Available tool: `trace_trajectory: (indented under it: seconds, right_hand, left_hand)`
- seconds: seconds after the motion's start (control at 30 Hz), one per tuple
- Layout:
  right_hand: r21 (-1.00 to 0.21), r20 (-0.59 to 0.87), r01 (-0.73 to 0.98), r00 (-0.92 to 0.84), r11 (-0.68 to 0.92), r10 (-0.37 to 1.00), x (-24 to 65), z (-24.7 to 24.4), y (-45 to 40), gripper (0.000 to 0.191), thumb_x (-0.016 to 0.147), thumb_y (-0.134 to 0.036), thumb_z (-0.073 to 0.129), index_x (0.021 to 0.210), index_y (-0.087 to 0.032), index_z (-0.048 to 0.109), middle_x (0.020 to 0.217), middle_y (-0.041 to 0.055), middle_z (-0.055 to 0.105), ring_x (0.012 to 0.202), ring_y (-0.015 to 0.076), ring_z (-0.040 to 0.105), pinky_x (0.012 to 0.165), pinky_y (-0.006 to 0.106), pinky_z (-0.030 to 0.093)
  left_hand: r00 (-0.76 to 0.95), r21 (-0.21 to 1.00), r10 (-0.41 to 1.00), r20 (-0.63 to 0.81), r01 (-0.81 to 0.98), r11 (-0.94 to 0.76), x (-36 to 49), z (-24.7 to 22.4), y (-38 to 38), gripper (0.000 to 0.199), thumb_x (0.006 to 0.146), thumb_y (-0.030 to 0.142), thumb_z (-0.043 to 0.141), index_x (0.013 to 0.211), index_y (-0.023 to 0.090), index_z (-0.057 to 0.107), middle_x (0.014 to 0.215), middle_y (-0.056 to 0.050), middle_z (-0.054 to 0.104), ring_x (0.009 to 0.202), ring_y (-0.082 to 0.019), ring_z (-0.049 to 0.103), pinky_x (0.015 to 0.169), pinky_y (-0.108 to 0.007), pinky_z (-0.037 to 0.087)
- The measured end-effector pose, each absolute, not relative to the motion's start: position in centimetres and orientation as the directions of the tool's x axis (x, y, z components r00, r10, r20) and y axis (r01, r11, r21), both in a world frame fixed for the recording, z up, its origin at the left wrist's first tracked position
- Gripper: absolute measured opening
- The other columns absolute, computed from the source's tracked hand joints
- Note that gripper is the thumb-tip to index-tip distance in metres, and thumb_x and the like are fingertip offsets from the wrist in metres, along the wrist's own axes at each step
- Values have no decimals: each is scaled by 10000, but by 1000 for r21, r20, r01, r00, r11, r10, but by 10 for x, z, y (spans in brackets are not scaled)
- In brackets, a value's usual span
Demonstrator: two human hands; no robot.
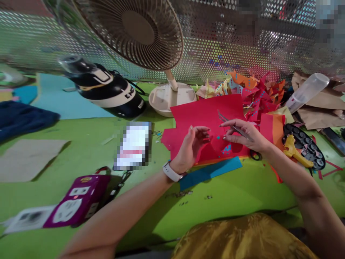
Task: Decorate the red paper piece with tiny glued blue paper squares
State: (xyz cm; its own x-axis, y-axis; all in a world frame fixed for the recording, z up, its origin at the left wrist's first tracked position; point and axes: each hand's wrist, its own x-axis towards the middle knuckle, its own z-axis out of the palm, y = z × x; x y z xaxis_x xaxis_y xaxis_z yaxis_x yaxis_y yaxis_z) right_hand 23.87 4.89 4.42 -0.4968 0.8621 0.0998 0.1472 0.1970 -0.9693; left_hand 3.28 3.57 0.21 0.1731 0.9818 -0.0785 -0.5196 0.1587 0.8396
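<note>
My right hand (249, 137) grips slim metal tweezers (222, 118), whose tips point up and left above a sheet of red paper (203, 111). Across from it, my left hand (190, 147) hovers over the paper's left part, fingers loosely bent and thumb apart, with nothing visible in it. Small blue paper bits (228, 148) lie in a cluster on the red sheet between the hands. A blue paper strip (212, 172) lies along the sheet's near edge, close to my left wrist.
Behind the paper stand a fan (172, 99) and a pile of coloured scraps (258, 97). A black bottle (110, 91), phone (133, 145) and purple device (78, 201) occupy the left. At right are a yellow glue gun (295, 153), black palette (314, 147) and clear bottle (308, 91).
</note>
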Motion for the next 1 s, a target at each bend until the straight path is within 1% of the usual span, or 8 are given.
trace_trajectory:
  seconds: [0.07,0.17,0.27,0.37,0.43,0.7,0.8,1.0]
  right_hand:
    - [-988,74,74,-551,137,831,240,48,48,378,781,-280,713,1127,-182,597,822,-3,643,757,100,631,741,247,518]
    - [-997,60,-3,-620,74,782,238,48,44,355,781,-291,718,1102,-183,613,832,0,643,764,97,634,730,242,524]
    - [-997,55,-2,-676,72,735,234,43,40,321,797,-299,704,1090,-189,630,831,3,642,765,101,633,706,238,520]
    - [-990,25,80,-713,117,701,233,39,37,314,810,-311,690,1098,-194,642,841,8,645,761,106,625,700,242,509]
    - [-975,12,142,-730,169,683,234,39,37,308,817,-322,681,1097,-195,653,852,10,645,753,104,614,699,239,498]
    - [-929,-31,250,-785,272,618,232,46,36,237,821,-273,662,1038,-182,688,860,26,650,782,121,602,717,251,485]
    - [-934,-70,268,-787,238,614,231,46,36,239,813,-276,665,1033,-184,689,860,21,652,769,114,599,702,241,485]
    - [-942,-92,261,-807,213,583,232,49,36,232,798,-250,678,1019,-183,697,823,12,646,731,103,601,636,209,478]
  left_hand:
    - [119,859,986,-117,-486,161,31,7,39,374,693,538,730,850,201,701,815,-26,684,776,-140,626,715,-249,474]
    - [177,873,976,-129,-446,197,33,12,37,325,626,377,826,879,198,727,849,-31,708,797,-142,630,759,-261,467]
    - [258,853,952,-165,-447,269,36,12,32,300,594,374,843,813,194,745,780,-25,707,720,-132,615,708,-263,468]
    - [287,856,934,-210,-408,318,37,10,30,241,586,374,841,683,184,730,622,6,648,568,-94,546,582,-232,431]
    - [290,858,929,-230,-390,335,37,7,30,242,581,375,837,615,174,708,575,6,623,534,-94,527,537,-224,413]
    - [319,790,901,-295,-449,418,35,0,31,225,612,364,812,686,168,730,557,5,604,513,-94,522,487,-213,381]
    - [268,791,916,-297,-467,394,35,0,34,197,602,317,816,610,160,698,541,15,579,516,-76,509,515,-203,388]
    - [138,782,945,-297,-534,323,37,2,41,180,584,266,826,642,154,699,627,12,613,571,-69,518,580,-202,421]
